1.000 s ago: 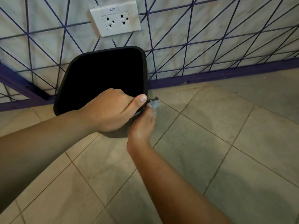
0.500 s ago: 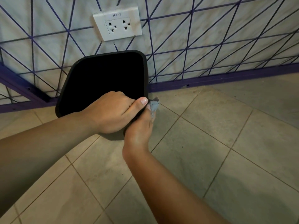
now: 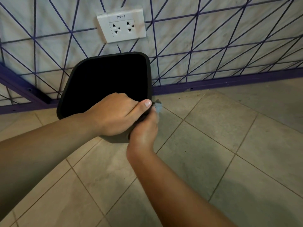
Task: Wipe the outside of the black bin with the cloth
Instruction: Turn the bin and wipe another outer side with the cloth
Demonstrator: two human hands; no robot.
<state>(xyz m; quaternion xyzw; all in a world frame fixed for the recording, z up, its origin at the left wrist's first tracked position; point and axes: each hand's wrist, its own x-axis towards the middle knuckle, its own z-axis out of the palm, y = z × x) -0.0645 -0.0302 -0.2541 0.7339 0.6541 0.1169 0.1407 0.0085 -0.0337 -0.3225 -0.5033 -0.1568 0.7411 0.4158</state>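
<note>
The black bin stands on the tiled floor against the wall, its dark opening facing up at me. My left hand grips the bin's near rim, thumb stretched along the right corner. Just below it, my right hand presses a grey-blue cloth against the bin's outer right side. Only a small corner of the cloth shows above my fingers; the rest is hidden behind the hand.
A white double wall socket sits above the bin. A purple wire grid and purple skirting run along the wall. Beige floor tiles spread to the right and toward me.
My right hand with the cloth has slid a little lower along the bin's right side. The left hand keeps its grip on the rim. The view has tilted slightly upward.
</note>
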